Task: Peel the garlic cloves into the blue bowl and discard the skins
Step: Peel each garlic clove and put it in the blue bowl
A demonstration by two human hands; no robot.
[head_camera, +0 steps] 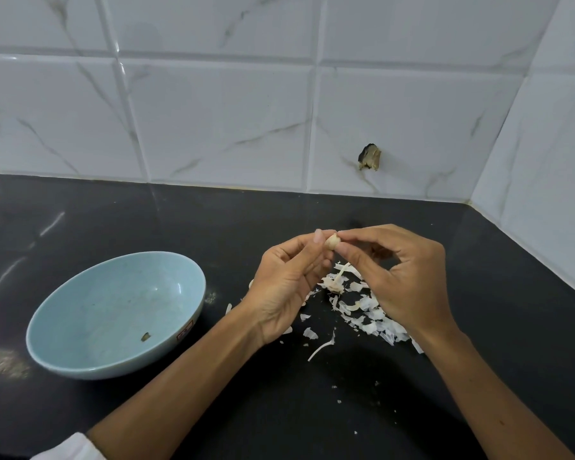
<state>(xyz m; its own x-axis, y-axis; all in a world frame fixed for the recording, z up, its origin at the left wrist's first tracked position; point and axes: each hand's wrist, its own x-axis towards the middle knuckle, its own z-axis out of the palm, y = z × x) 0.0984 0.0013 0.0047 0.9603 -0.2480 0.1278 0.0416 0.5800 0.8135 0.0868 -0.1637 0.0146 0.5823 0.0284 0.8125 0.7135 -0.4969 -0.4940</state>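
A small garlic clove point(332, 242) is held above the black counter, pinched between both hands. My left hand point(284, 287) holds it from the left with thumb and fingertips. My right hand point(402, 277) pinches its right end with thumb and forefinger. Below the hands lies a scatter of white garlic skins point(372, 313) and a bare stalk point(337, 280). The blue bowl point(80, 353) stands on the counter to the left, holding only one small dark scrap point(145, 336).
The black counter point(279, 410) meets a white marble-tiled wall at the back and on the right. A broken hole point(369, 157) shows in the back tile. A long skin strip point(321, 348) lies in front of the pile.
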